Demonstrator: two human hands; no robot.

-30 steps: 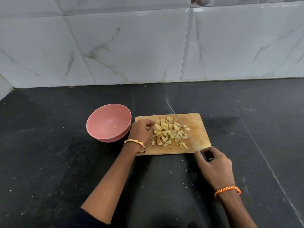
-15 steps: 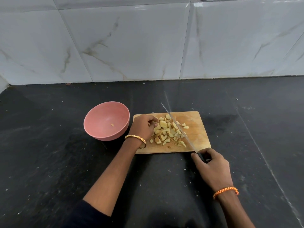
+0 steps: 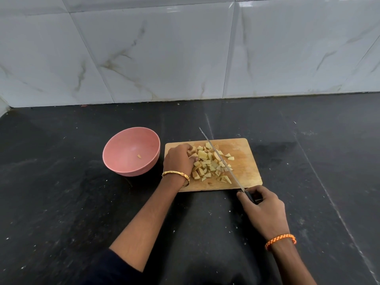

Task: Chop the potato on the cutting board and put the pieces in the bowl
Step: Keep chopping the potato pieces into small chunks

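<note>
Head view: wooden cutting board point(image 3: 244, 161) in middle of frame on black desk point(image 3: 61, 202). Potato pieces point(image 3: 209, 163) piled on board. Left hand point(image 3: 178, 160) curled, fingers touching pile's left side. Right hand point(image 3: 262, 208) grips knife point(image 3: 221, 159), blade slanting across pile. Pink bowl point(image 3: 131, 151) just left of board, one small bit inside.

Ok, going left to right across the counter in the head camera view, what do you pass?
Pink bowl → left hand at the board's left end → pile of potato pieces on the cutting board → right hand gripping the knife, whose blade slants back across the pile.
</note>
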